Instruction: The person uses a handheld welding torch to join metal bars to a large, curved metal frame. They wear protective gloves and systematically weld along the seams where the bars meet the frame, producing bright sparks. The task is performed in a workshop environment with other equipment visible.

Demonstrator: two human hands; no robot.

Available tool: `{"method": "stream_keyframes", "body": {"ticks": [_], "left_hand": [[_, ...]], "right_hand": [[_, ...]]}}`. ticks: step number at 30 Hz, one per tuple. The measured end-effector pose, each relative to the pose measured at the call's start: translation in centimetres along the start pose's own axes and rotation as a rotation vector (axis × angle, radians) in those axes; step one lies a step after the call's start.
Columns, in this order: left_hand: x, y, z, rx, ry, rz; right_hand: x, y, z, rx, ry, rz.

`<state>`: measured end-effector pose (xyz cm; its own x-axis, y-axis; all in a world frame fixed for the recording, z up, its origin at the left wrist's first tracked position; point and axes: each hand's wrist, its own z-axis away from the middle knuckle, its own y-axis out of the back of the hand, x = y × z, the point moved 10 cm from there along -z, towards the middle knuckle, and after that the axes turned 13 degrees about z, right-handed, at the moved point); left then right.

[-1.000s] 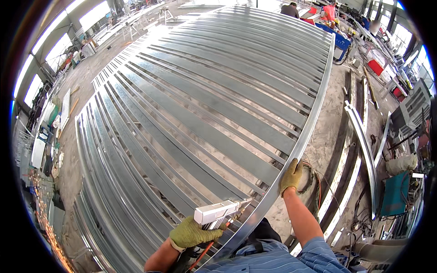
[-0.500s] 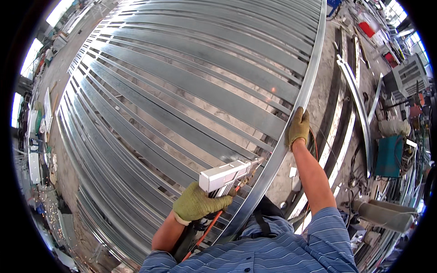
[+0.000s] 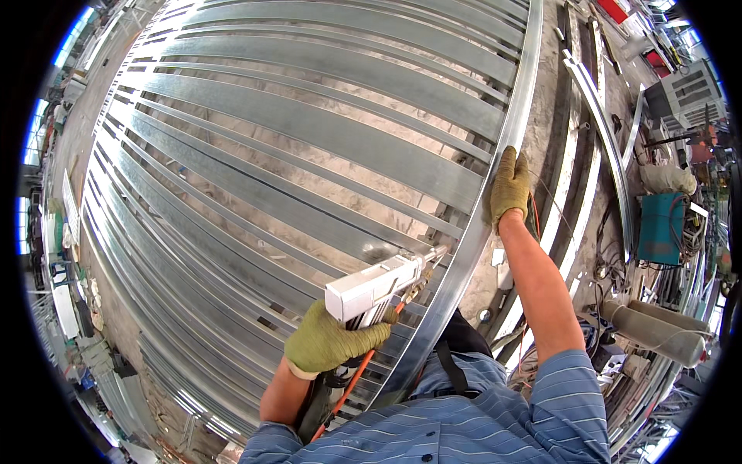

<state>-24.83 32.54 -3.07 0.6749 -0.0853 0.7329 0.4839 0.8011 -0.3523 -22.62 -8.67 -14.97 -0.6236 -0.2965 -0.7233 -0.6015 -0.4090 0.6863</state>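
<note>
My left hand (image 3: 328, 338), in an olive work glove, is closed round the handle of a white, boxy welding gun (image 3: 375, 284). An orange cable (image 3: 354, 383) runs down from the gun past my left wrist. The gun's narrow nozzle points right, close to the inner side of a shiny metal edge rail (image 3: 495, 197), where flat metal slats (image 3: 325, 127) meet it; whether the tip touches cannot be made out. My right hand (image 3: 510, 185), also gloved, lies against the rail's outer side with its fingers stretched along it, farther up than the nozzle.
Long metal bars (image 3: 576, 155) and a bent profile (image 3: 607, 131) lie on the floor to the right. Beyond them stand a teal box (image 3: 661, 228) and a grey gas cylinder (image 3: 653, 332) lying on its side. More metal lengths lie stacked below the slats at left.
The view has shifted a little. My right hand's fingers are straighter along the rail. Sparks at the far left and a small orange glow among the slats no longer show.
</note>
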Motion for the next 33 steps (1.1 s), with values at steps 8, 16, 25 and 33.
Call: {"method": "stream_keyframes", "body": {"ticks": [8,16,25,33], "left_hand": [[0.8,-0.8,-2.7,-0.046,-0.028,-0.039],[0.8,-1.3,-3.9,-0.049,-0.073,-0.092],[1.0,-1.5,-3.9,-0.043,-0.059,-0.178],[0.2,-1.0,-4.0,-0.034,-0.058,-0.173]], "right_hand": [[0.5,-0.4,-0.4,-0.007,0.001,0.004],[0.6,-0.2,-0.3,-0.02,-0.014,0.023],[0.3,0.0,-0.2,-0.007,-0.016,0.073],[0.2,-0.3,-0.2,-0.025,-0.009,0.044]]}}
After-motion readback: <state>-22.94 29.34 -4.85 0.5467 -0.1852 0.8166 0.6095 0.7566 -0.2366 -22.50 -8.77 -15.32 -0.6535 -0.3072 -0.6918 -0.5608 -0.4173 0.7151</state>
